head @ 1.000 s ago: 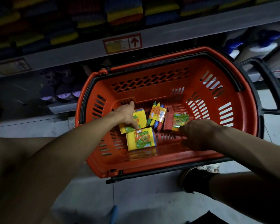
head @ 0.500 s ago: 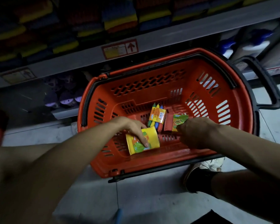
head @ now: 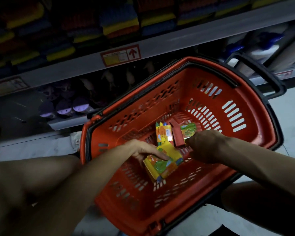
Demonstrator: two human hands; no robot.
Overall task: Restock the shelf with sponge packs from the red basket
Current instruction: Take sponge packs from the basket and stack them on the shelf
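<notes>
The red basket [head: 245,150] stands on the floor in front of the shelf. My left hand [head: 141,150] is inside it, closed on yellow sponge packs [head: 162,165] held stacked and lifted off the basket floor. My right hand [head: 204,145] grips a red-edged sponge pack with a green label [head: 186,132] at the basket's far side. Another yellow pack with coloured sponge tips [head: 163,133] lies between my hands on the basket floor.
The shelf edge [head: 177,46] with a price tag [head: 121,55] runs above the basket; stacked coloured sponges [head: 119,21] fill it. Purple-capped items [head: 65,106] sit on the lower shelf. The black basket handle [head: 262,74] sticks out at the far right.
My left hand gathered the two yellow packs together and raised them toward me. The right hand stayed on the green-labelled pack. The view swung, so the basket looks tilted.
</notes>
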